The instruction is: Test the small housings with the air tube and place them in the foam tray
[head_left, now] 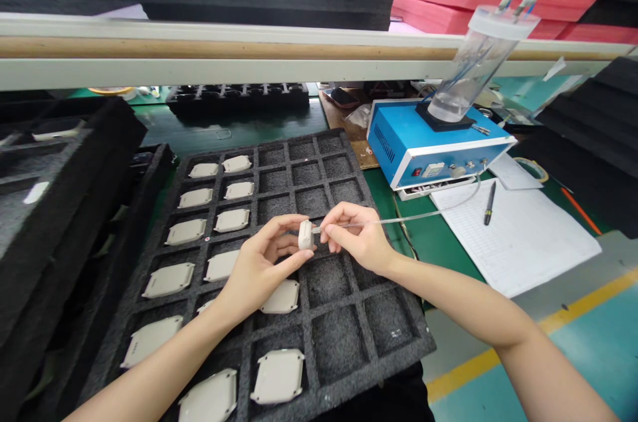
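Pinched between the thumb and fingers of my left hand (272, 249) is a cream watch-like case (306, 235), turned on edge. My right hand (359, 236) closes around the end of a clear thin tube (419, 216), whose tip meets the right side of the case; whether they touch I cannot tell. Both hands are above a black foam tray (335, 342) divided into square pockets. Cream cases like the held one, such as this near one (278, 375), lie in its left pockets. My left forearm hides part of some.
From the blue box machine (443, 143) with a clear cylinder (471, 70) on top, the tube runs leftward. A paper sheet (538, 242) with a black pen (490, 203) lies to the right. Stacked foam trays (64, 209) stand at left, and a shelf edge (299, 70) crosses above the bench.
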`<action>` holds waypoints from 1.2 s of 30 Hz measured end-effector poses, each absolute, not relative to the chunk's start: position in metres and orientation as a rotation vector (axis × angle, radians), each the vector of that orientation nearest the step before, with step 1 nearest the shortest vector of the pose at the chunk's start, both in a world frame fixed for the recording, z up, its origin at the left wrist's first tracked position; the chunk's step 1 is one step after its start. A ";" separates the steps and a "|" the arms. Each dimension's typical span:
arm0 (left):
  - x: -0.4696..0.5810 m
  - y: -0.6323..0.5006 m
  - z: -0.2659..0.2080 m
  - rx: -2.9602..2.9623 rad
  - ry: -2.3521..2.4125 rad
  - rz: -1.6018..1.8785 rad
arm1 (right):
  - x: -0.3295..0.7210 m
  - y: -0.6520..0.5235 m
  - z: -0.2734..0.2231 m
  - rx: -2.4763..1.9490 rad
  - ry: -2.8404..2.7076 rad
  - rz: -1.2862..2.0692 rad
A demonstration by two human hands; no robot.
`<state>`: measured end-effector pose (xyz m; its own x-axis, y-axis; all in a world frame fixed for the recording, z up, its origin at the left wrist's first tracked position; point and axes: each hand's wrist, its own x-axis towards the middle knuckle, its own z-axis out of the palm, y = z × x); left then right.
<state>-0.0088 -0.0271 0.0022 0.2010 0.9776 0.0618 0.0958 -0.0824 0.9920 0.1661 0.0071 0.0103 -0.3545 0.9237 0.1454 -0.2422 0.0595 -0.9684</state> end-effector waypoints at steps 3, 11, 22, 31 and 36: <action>-0.009 -0.027 0.003 1.431 1.103 1.060 | 0.166 0.007 0.010 -0.761 -1.350 1.493; -0.008 -0.027 0.005 1.434 1.110 1.067 | 0.167 0.007 0.009 -0.757 -1.352 1.494; -0.008 -0.027 0.004 1.439 1.116 1.066 | 0.167 0.007 0.010 -0.760 -1.349 1.499; -0.008 -0.027 0.004 1.451 1.144 1.056 | 0.166 0.007 0.009 -0.764 -1.346 1.506; -0.010 -0.028 0.002 1.434 1.117 1.062 | 0.166 0.007 0.010 -0.761 -1.351 1.497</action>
<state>-0.0095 -0.0279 0.0023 0.1910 0.9797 0.0616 0.1112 -0.0840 0.9902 0.1661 0.0073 0.0097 -0.3587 0.9225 0.1424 -0.2359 0.0580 -0.9700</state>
